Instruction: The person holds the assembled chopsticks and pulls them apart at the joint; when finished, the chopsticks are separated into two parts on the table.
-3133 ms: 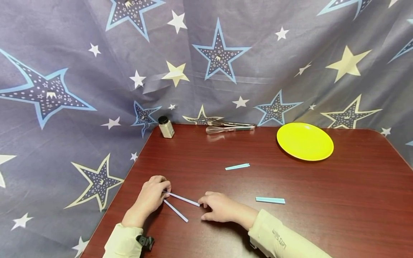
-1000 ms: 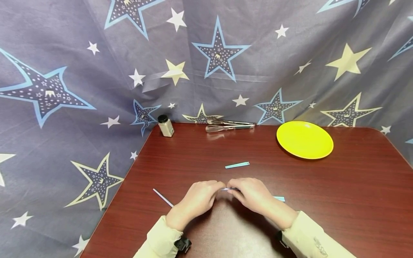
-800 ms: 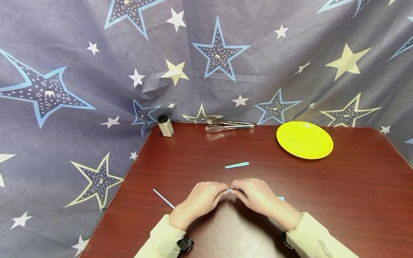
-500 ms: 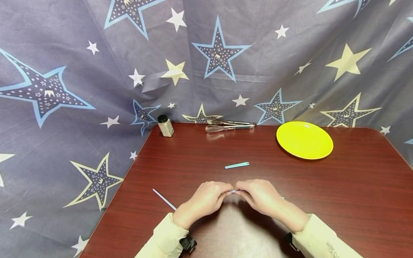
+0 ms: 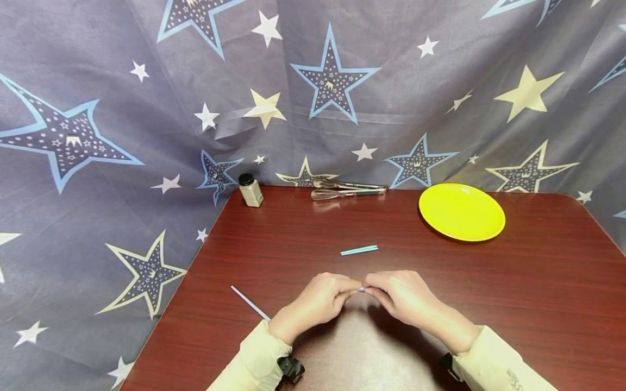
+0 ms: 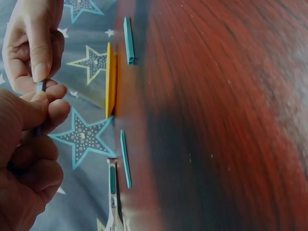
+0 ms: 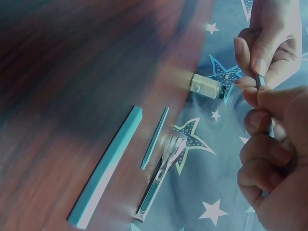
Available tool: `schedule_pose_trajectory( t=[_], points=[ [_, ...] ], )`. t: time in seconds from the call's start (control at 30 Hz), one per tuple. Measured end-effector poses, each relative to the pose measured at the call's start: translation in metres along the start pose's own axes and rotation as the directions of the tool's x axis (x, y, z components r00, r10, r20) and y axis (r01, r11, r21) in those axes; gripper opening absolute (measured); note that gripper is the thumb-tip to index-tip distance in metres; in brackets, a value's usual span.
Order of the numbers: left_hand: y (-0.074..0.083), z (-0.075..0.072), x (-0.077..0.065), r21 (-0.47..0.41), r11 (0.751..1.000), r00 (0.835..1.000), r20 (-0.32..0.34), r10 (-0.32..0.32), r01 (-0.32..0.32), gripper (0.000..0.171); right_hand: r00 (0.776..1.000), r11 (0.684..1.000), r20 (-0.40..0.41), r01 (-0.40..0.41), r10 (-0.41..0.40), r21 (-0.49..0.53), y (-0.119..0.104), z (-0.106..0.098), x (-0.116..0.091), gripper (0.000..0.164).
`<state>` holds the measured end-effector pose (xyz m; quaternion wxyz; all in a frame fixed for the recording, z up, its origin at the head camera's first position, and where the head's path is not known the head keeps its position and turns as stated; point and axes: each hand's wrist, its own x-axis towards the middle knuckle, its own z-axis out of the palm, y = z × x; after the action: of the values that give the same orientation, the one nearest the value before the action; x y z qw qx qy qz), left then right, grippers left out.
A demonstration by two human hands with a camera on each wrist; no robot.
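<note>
In the head view my left hand (image 5: 320,301) and right hand (image 5: 406,296) meet fingertip to fingertip above the table. Both pinch one thin lavender stick (image 5: 361,289), of which only a short bit shows between them. The left wrist view shows thumb and fingers of each hand on this stick (image 6: 41,85), its ends mostly hidden by the hands. A second lavender stick (image 5: 249,301) lies on the table, its near end hidden behind my left wrist. Beyond the hands lies a pair of light blue sticks (image 5: 359,250), side by side.
A thicker light blue pair of sticks (image 7: 108,168) lies near my right hand, hidden in the head view. At the back of the table (image 5: 293,239) stand a black-capped jar (image 5: 251,191) and metal tongs (image 5: 349,190), with a yellow plate (image 5: 462,212) to the right.
Three seconds ago both lavender sticks lay at the left by my left hand. One is now held up between both hands, which have drifted slightly right over the last second.
</note>
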<state>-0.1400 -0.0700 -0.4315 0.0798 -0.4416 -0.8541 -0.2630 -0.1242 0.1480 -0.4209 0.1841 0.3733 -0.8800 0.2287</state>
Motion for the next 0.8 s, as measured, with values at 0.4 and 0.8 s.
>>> schedule_pose_trajectory(
  t=[0.4, 0.8],
  points=[
    [0.0079, 0.0024, 0.0049, 0.041, 0.999, 1.000, 0.018, -0.023, 0.022, 0.014, 1.000, 1.000, 0.030, -0.001, 0.001, -0.017, 0.0019, -0.0083, -0.0012, 0.026],
    [0.0055, 0.0008, 0.0050, -0.010, 1.000, 0.999, 0.037, 0.028, -0.028, 0.009, 0.998, 0.998, 0.008, 0.054, -0.054, -0.035, 0.0042, -0.0038, -0.0023, 0.025]
  ],
)
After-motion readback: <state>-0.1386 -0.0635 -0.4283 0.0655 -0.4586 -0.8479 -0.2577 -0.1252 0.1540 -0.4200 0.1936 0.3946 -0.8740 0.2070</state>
